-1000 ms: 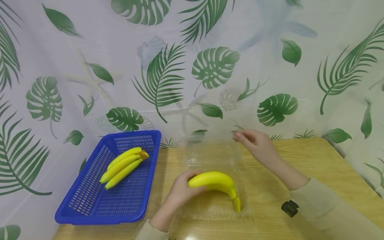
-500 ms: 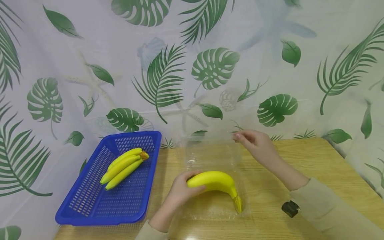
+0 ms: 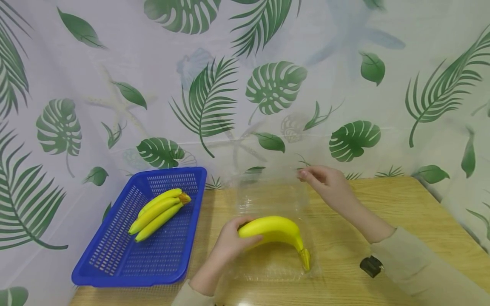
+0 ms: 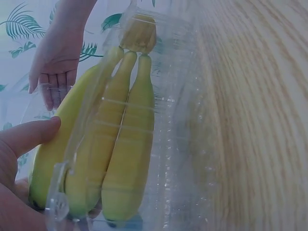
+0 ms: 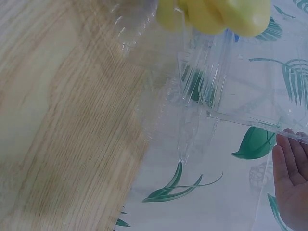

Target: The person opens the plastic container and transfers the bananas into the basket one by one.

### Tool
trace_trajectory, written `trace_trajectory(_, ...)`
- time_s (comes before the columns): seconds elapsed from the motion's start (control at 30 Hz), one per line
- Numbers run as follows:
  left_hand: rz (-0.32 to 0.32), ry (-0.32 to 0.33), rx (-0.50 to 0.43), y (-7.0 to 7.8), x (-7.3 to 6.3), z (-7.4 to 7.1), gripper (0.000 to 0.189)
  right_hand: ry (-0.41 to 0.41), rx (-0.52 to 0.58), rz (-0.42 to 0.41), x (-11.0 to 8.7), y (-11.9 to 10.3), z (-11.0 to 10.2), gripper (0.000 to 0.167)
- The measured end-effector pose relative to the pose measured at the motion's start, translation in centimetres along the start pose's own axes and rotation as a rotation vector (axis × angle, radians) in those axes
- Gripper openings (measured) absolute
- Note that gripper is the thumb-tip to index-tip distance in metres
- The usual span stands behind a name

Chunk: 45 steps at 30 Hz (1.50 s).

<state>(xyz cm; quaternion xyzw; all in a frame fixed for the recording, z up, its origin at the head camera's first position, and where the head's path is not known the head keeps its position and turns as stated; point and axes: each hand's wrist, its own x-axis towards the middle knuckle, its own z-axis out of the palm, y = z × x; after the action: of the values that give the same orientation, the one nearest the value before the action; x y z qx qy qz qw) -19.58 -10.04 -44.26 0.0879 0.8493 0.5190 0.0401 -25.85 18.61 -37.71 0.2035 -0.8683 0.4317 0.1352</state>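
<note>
My left hand grips the end of a bunch of yellow bananas, its thumb lying over one of them. The stem end points away from that hand, angled down to the right in the head view. Around and beneath the bunch is a clear plastic clamshell box. Its lid stands raised at the back. My right hand touches the lid's right upper edge, and in both wrist views its fingers look straight. Transparent plastic makes exact contact hard to see.
To the left, a blue plastic basket holds another banana bunch. A small black object lies near the right sleeve. The wooden table meets a leaf-patterned cloth behind the box.
The banana bunch in my left hand has tilted and risen very slightly, its stem end shifting a little to the right. The right hand and the lid stay in place.
</note>
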Motion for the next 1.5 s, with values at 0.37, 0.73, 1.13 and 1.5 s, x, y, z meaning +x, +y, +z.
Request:
trace_trajectory(0.37,0.003,-0.012,-0.023,0.8,-0.2,-0.7,0.049,0.006,-0.015,-0.016,0.1,0.0,0.0,0.031)
trace_trajectory(0.73,0.014,-0.003,-0.020,2.3,-1.0,-1.6,0.049,0.000,-0.031,-0.010,0.0,0.0,-0.1,0.033)
trace_trajectory(1.13,0.061,0.004,-0.032,4.6,-1.9,-2.9,0.047,-0.003,-0.025,-0.010,0.0,0.0,-0.1,0.031)
trace_trajectory(1.5,0.061,0.036,-0.003,5.8,-2.1,-4.6,0.043,-0.003,-0.035,-0.008,-0.1,0.0,-0.2,0.032)
